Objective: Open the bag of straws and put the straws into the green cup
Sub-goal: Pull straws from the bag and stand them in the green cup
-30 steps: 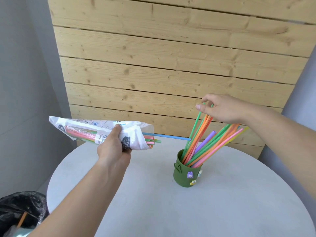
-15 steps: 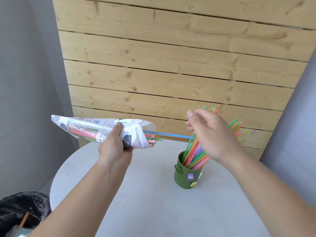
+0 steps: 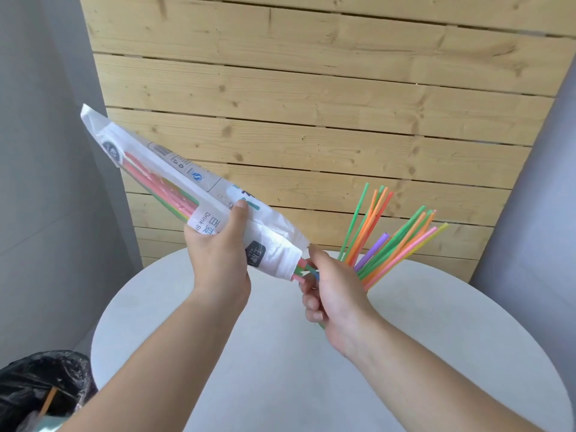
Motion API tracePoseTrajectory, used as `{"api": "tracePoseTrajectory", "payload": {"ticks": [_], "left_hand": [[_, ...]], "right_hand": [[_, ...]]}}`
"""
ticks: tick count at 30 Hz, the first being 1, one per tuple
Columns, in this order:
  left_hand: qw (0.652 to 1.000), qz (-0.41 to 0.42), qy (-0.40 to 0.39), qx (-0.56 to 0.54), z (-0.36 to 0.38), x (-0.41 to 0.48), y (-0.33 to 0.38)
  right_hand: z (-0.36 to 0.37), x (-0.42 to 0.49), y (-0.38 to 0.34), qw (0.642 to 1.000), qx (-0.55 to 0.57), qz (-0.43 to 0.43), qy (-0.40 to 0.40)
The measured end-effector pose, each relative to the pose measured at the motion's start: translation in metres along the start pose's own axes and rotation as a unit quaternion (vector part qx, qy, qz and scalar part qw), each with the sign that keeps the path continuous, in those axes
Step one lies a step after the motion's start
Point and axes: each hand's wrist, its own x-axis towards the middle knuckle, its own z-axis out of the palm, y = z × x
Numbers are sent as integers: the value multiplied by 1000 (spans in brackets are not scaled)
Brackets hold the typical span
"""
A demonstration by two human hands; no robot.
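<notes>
My left hand (image 3: pixel 219 263) grips the white printed straw bag (image 3: pixel 174 179), tilted with its open mouth down to the right and its sealed end up to the left. Pink and green straws show inside it. My right hand (image 3: pixel 333 294) is closed on the straw ends (image 3: pixel 304 272) that stick out of the bag's mouth. Behind that hand, several coloured straws (image 3: pixel 392 238) fan up and to the right. The green cup they stand in is hidden behind my right hand and wrist.
A round white table (image 3: pixel 436 338) lies below both hands. A wooden plank wall (image 3: pixel 311 104) stands behind it. A bin lined with a black bag (image 3: pixel 40 388) sits at the lower left, beside the table.
My right hand left the straws in the cup, came across to the bag's mouth and closed on the protruding straws. My left hand tilted the bag so its sealed end rose.
</notes>
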Motion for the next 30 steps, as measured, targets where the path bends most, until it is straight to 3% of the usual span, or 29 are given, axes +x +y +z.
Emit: {"api": "tracePoseTrajectory", "payload": {"ticks": [10,17,24,30], "left_hand": [[997,-32,64,-14,2,-5,-4],[984,-120,123,-54,-11,8,-2],[981,-128,138,-47,-7,6,-8],[976,-133,161,-63,-12,12,-1]], "right_hand": [[0,-1,2,996,12,-85,13],[-15,5,-3,991,5,-120,59],[-7,3,1,989,10,-149,10],[-17,8,-5,984,32,-160,64]]}}
